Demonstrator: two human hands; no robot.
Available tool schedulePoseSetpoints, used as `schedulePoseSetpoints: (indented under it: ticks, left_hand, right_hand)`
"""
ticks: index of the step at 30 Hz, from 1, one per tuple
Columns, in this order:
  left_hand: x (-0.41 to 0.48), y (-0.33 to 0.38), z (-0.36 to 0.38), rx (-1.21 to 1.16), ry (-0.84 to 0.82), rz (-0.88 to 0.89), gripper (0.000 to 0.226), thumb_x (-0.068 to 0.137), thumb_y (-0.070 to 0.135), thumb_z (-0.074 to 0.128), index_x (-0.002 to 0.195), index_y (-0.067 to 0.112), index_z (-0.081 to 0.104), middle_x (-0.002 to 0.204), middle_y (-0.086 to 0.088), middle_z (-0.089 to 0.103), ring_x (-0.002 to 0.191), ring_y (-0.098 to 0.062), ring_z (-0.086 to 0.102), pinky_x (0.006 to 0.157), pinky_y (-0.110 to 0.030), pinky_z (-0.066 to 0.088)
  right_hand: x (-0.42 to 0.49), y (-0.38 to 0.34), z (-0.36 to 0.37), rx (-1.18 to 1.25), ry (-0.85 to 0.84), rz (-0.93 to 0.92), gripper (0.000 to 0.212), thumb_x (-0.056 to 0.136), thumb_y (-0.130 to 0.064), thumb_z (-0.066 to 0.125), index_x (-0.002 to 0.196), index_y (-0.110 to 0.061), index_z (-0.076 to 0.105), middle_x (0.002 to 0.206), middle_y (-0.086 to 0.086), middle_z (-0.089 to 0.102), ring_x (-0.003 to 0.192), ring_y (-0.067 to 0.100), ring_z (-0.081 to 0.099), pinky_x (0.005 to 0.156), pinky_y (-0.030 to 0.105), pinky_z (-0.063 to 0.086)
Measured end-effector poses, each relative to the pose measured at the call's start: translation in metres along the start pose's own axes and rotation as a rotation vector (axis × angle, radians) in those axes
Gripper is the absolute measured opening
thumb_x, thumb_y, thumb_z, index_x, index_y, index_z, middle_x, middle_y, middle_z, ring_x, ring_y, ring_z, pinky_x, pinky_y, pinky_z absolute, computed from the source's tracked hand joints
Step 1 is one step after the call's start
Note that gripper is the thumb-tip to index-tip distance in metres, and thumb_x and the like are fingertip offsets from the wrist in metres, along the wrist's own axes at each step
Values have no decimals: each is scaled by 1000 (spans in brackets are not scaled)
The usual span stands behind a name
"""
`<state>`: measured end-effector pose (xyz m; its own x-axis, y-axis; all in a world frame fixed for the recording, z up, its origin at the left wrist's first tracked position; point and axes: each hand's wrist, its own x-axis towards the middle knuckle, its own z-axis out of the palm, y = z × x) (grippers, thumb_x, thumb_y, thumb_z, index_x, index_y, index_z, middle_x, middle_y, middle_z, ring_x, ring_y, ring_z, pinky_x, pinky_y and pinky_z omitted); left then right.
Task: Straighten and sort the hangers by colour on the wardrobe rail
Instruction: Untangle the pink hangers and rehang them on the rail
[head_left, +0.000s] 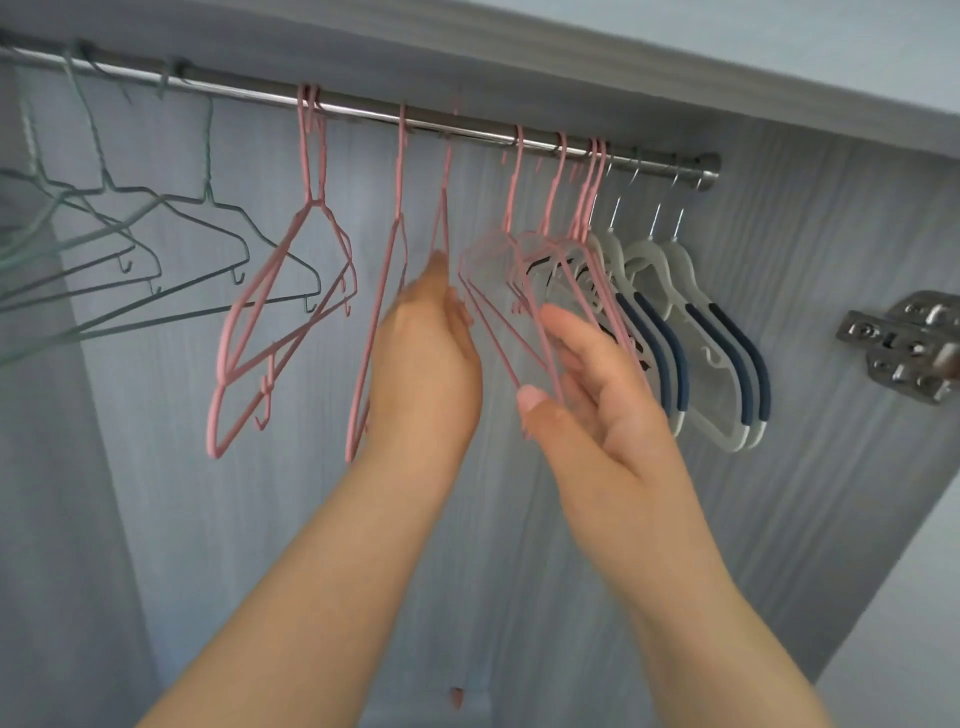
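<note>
**Head view. Wardrobe interior, seen from below.**

- Rail: steel, running from far left down to the right.
- Green hangers: wire, left end, splayed and overlapping.
- Pink pair: left of centre, skewed, arms crossing.
- Single pink hanger: centre, blurred. Its hook is at the rail and its long axis hangs almost straight down to the left hand. The back of that hand faces the camera with the fingertips at the hanger's lower part. Whether they grip it cannot be told.
- Pink cluster: right of centre, several bunched hangers. The hooks are on the rail and the arms slant down and left, toward the near side.
- Right hand: palm toward the cluster, fingers spread and nearly straight, resting on the wires. The lowest arms pass between fingers and thumb, with no firm grip.
- White hangers: navy-padded, right end, just beside the cluster and overlapping it.

Judgement: colours are largely grouped. The next move turns on the cluster, which lies right of the single hanger and under the right hand, the nearer hand.
</note>
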<state>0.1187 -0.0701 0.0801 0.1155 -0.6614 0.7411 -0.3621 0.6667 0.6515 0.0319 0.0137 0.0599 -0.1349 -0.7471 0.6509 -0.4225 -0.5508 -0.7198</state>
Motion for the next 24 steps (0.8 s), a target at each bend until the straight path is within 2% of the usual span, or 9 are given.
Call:
schedulePoseSetpoints:
  ticks: [2, 5, 6, 9, 12, 15, 17, 21, 24]
  left_hand:
    - [14, 4, 0, 14, 27, -2, 39, 94, 4, 28, 130, 4, 44, 95, -14, 59, 85, -21, 53, 64, -17, 30]
    - [28, 4, 1, 99, 7, -49, 35, 91, -2, 28, 96, 20, 55, 99, -21, 63, 80, -21, 51, 66, -25, 33]
    - [30, 2, 2, 133, 0, -66, 33, 90, -3, 28, 96, 18, 53, 99, -21, 64, 80, -21, 50, 65, -26, 33]
    - [20, -9, 2, 201, -11, -104, 37, 89, -5, 30, 122, 0, 46, 100, -18, 64, 90, -25, 55, 67, -24, 31]
    - [-4, -25, -5, 267, -28, -125, 44, 85, -8, 33, 128, 0, 39, 96, -12, 65, 88, -27, 56, 68, -27, 35]
    - [-32, -43, -16, 252, -68, -167, 47, 81, -12, 35, 126, 1, 42, 88, -7, 62, 86, -26, 58, 73, -31, 44]
    - [-50, -53, -24, 241, -76, -196, 49, 82, -12, 38, 128, 3, 43, 89, -5, 63, 89, -26, 60, 74, -28, 43]
    - [-78, -64, -50, 163, -4, -188, 32, 92, 0, 34, 113, 13, 56, 75, 6, 60, 68, -21, 57, 64, -23, 41]
    - [-89, -78, -72, 30, 9, -237, 28, 96, 5, 33, 98, 19, 57, 71, 10, 58, 58, -1, 55, 56, -4, 40]
  right_hand:
    - [-12, -1, -3, -57, -11, -47, 45, 80, -23, 49, 123, -37, 46, 137, -16, 39, 132, -6, 30, 110, 14, 23]
    - [-29, -4, -3, -149, -1, -99, 42, 82, -23, 51, 120, -40, 47, 136, -17, 37, 131, -8, 25, 101, -1, 18]
    - [-34, -4, -2, -168, -10, -116, 41, 82, -25, 51, 120, -41, 48, 136, -17, 36, 133, -7, 25, 101, -1, 17]
    - [-47, -1, 4, -151, -82, -144, 42, 82, -27, 47, 120, -42, 48, 135, -18, 36, 133, -2, 27, 100, -1, 18]
    - [-57, 11, 9, -102, -168, -112, 40, 81, -25, 47, 118, -41, 50, 131, -18, 39, 132, -1, 32, 101, 2, 20]
    - [-64, 37, 15, -80, -224, -50, 37, 83, -21, 47, 117, -36, 52, 127, -16, 45, 128, 1, 39, 102, 5, 25]
    - [-66, 61, 22, -74, -251, 23, 36, 84, -17, 49, 116, -31, 53, 124, -14, 49, 124, 0, 42, 103, 8, 29]
    - [-62, 120, 41, -123, -335, 241, 35, 86, -13, 49, 117, -31, 50, 121, -9, 49, 117, 2, 47, 98, 9, 30]
    - [-51, 162, 48, -148, -362, 418, 41, 92, -9, 49, 131, -15, 42, 137, 4, 43, 127, 18, 43, 98, 14, 29]
